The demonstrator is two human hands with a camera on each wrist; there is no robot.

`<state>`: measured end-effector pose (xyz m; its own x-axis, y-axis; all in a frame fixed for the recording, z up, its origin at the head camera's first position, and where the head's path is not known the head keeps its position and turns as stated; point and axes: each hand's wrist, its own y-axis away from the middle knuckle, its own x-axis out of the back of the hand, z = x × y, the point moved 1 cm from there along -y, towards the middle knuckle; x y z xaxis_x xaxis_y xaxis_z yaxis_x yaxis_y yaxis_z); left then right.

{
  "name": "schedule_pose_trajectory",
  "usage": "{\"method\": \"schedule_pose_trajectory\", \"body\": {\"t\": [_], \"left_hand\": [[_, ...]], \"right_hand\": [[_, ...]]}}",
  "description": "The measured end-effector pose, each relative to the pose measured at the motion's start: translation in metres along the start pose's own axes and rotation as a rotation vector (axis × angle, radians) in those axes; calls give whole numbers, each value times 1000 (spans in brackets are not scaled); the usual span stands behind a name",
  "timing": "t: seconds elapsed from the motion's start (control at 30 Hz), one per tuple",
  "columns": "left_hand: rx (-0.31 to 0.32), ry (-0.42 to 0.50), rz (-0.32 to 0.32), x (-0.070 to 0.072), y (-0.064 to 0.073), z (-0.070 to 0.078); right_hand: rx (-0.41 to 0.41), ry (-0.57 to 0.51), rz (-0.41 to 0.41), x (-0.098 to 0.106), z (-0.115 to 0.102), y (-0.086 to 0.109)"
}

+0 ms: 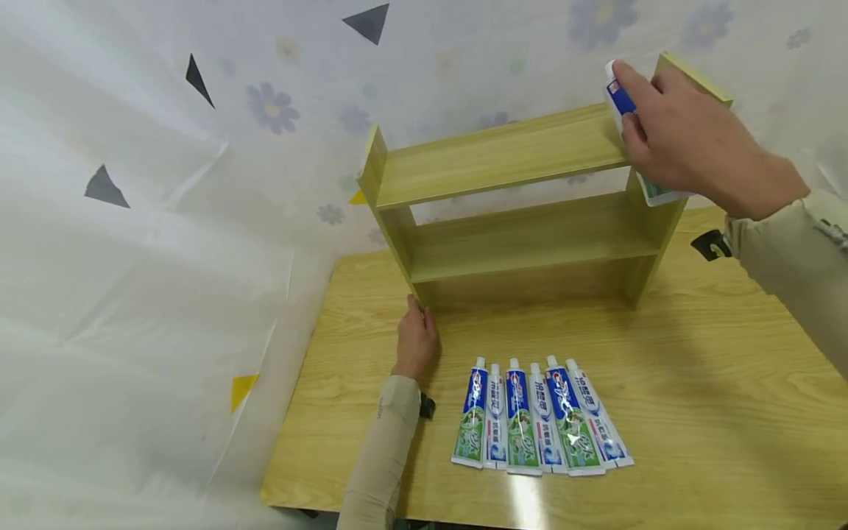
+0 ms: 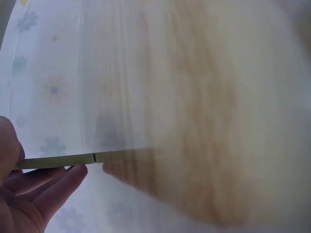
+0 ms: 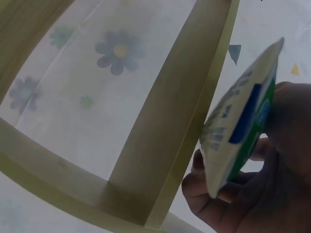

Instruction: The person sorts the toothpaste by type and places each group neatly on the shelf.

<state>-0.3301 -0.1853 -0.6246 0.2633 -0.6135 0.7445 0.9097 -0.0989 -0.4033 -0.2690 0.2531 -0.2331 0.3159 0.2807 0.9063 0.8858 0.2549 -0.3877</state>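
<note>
At the upper right of the head view, my right hand (image 1: 705, 136) grips a toothpaste tube (image 1: 620, 101), its white cap pointing up and away. The tube is in front of the right end of a two-tier wooden shelf (image 1: 503, 158); its crimped bottom end shows below the palm. In the right wrist view the same toothpaste tube (image 3: 235, 128) has fingers curled around it, next to a shelf board. My left hand (image 1: 416, 342) pinches the lower front edge of the shelf's left side panel (image 2: 58, 161), thumb on one face and fingers on the other.
Several toothpaste tubes (image 1: 520, 419) lie in a row on the wooden table (image 1: 715, 412), caps toward the shelf; blue-green ones alternate with white ones. A pale flower-patterned sheet (image 1: 278, 184) hangs behind the shelf and along the left side.
</note>
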Motion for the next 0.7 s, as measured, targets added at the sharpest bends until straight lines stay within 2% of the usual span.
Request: {"method": "schedule_pose_trajectory", "body": {"t": [0.17,0.27,0.3,0.33,0.37,0.47,0.57,0.67,0.7], "left_hand": [[5,-11,8,-2,-1,-6],[1,-2,14,-5,0,-4],[-7,7,20,-7,-1,-2],[-19,3,24,-2,-1,11],[-34,11,34,-5,-3,13],[-58,17,43,-15,-13,18],[-60,25,44,-17,-19,17],[-43,49,47,-9,-19,16],[-47,35,50,-3,-16,21]], "right_hand": [[-36,-15,-157,-4,3,-24],[-42,-13,-221,-6,9,-38],[-42,-6,-236,-6,13,-42],[-42,5,-249,-5,17,-46],[-49,14,-264,-3,21,-49],[-56,41,-301,3,32,-57],[-58,42,-322,6,37,-62],[-60,30,-339,3,38,-67],[-67,24,-343,1,38,-68]]}}
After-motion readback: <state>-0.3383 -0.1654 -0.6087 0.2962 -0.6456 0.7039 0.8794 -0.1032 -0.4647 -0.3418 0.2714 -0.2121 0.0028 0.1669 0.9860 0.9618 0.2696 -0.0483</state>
